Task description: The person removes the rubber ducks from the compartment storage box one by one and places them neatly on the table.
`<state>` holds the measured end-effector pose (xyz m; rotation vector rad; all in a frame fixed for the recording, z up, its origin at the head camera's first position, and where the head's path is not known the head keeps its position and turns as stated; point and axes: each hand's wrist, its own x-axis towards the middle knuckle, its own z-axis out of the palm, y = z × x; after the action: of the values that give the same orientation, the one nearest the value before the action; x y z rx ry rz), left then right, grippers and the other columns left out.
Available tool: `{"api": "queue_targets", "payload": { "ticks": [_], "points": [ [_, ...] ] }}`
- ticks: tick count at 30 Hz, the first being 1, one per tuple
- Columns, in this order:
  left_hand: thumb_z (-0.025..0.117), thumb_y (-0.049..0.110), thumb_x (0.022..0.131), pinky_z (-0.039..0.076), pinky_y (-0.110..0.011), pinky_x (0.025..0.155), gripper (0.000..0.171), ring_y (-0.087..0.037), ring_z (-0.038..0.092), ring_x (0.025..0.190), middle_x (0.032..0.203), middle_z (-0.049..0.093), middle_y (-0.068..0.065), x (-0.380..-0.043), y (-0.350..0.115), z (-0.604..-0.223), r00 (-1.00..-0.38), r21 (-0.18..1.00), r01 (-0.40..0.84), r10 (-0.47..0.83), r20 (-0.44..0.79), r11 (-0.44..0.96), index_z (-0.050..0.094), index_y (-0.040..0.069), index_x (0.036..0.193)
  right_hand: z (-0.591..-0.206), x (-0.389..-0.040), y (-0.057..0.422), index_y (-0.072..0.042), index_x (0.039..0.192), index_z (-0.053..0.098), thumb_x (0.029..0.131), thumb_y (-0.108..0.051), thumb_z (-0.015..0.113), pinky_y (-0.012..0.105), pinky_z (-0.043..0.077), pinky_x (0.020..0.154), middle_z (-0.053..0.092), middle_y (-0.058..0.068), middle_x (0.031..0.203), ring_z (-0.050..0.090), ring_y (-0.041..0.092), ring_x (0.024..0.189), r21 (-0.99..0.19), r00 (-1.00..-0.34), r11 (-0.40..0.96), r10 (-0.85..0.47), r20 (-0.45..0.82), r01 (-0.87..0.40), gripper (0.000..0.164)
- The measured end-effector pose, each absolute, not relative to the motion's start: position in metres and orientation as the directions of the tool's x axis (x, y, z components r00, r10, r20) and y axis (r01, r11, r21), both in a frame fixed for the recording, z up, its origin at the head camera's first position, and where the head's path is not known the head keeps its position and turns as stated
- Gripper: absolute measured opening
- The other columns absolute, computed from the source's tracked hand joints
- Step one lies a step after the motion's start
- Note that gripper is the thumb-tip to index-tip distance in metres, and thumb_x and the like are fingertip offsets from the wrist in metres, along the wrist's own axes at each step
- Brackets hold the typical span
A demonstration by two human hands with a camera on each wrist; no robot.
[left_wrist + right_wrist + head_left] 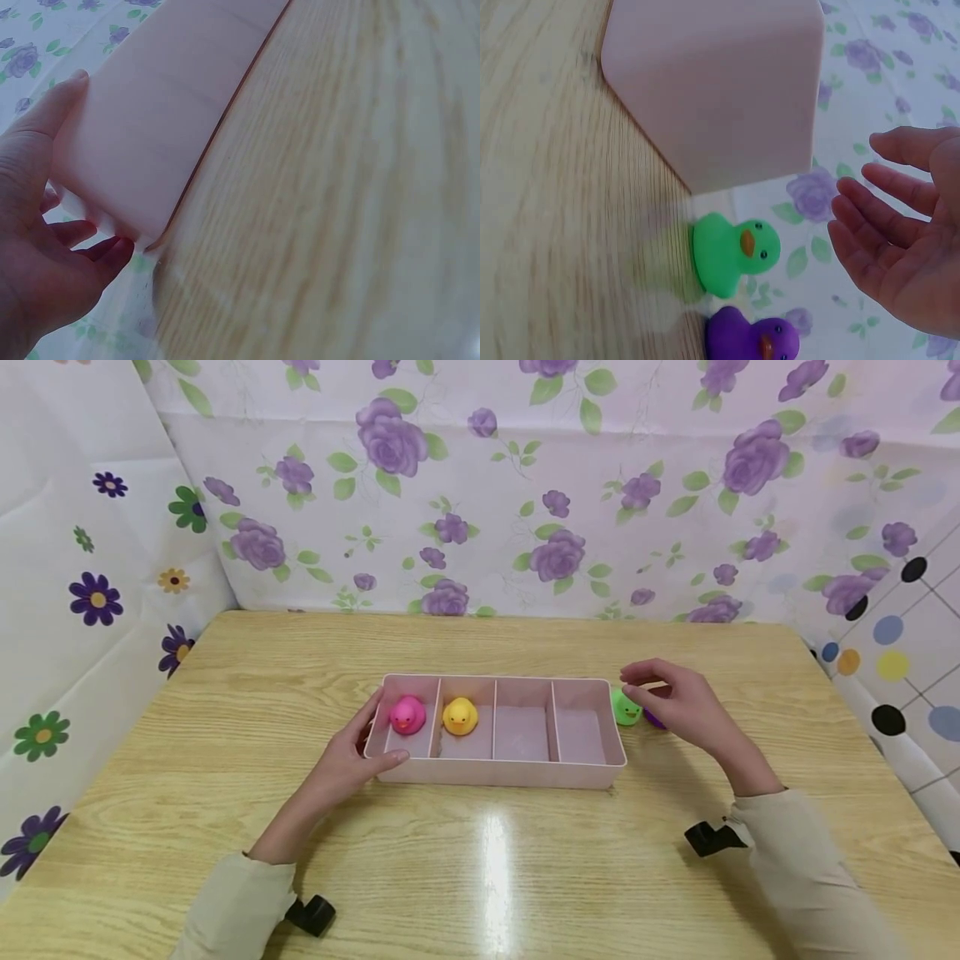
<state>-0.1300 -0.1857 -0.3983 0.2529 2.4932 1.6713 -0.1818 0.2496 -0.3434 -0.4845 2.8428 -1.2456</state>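
Observation:
A pink divided box [495,773] lies lengthwise on the table, its compartments side by side. The leftmost one contains a pink rubber duck [408,717], and a yellow rubber duck [460,717] sits in the one beside it. My left hand [347,762] grips the box's left end, thumb at the front rim and fingers around the end wall. Just past the right end, a green rubber duck [731,253] and a purple rubber duck [746,337] stand on the table. Above them hovers my right hand [678,700], fingers loosely bent and holding nothing; it partly hides the purple duck in the head view.
The wooden table [420,860] extends around the box on all sides. A cloth with purple flowers [555,510] hangs behind the back edge, with patterned sheets at left and right. Each wrist carries a small black camera mount.

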Motion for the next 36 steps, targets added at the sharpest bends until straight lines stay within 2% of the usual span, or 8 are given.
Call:
{"api": "queue_targets", "payload": {
  "ticks": [5,8,21,36],
  "points": [
    [0.074,0.02,0.086,0.028,-0.052,0.108,0.092,-0.04,0.026,0.139,0.157,0.019,-0.017,-0.129,-0.186,-0.398,-0.978,0.922,0.066,0.208,-0.016,0.382,0.015,0.016,0.157,-0.344,-0.182,0.237,-0.001,0.12,0.062,0.096,-0.021,0.062,0.041,0.053,0.081,0.064,0.014,0.116,0.062,0.029,0.103,-0.721,-0.945,0.628,-0.306,0.117,-0.293,0.032],
    [0.074,0.02,0.086,0.028,-0.053,0.108,0.092,-0.04,0.027,0.138,0.157,0.02,-0.018,-0.13,-0.186,-0.398,-0.978,0.924,0.066,0.207,-0.014,0.378,0.015,0.016,0.157,-0.344,-0.182,0.229,0.001,0.119,0.062,0.096,-0.018,0.063,0.046,0.05,0.088,0.065,0.015,0.115,0.059,0.029,0.105,-0.716,-0.936,0.622,-0.325,0.134,-0.318,0.03],
    [0.075,0.02,0.086,0.029,-0.052,0.108,0.092,-0.04,0.028,0.138,0.157,0.02,-0.018,-0.129,-0.186,-0.398,-0.978,0.923,0.061,0.206,-0.02,0.379,0.015,0.017,0.157,-0.339,-0.182,0.202,0.002,0.118,0.064,0.095,-0.014,0.062,0.043,0.051,0.085,0.067,0.012,0.11,0.062,0.027,0.101,-0.716,-0.905,0.59,-0.401,0.141,-0.373,0.028],
    [0.075,0.02,0.086,0.03,-0.051,0.108,0.093,-0.039,0.026,0.139,0.157,0.019,-0.018,-0.13,-0.186,-0.397,-0.978,0.926,0.059,0.208,-0.022,0.374,0.014,0.016,0.157,-0.332,-0.182,0.168,0.003,0.118,0.064,0.094,-0.009,0.062,0.042,0.051,0.088,0.067,0.012,0.108,0.062,0.026,0.1,-0.737,-0.883,0.564,-0.461,0.093,-0.372,0.026]
  ]
}}
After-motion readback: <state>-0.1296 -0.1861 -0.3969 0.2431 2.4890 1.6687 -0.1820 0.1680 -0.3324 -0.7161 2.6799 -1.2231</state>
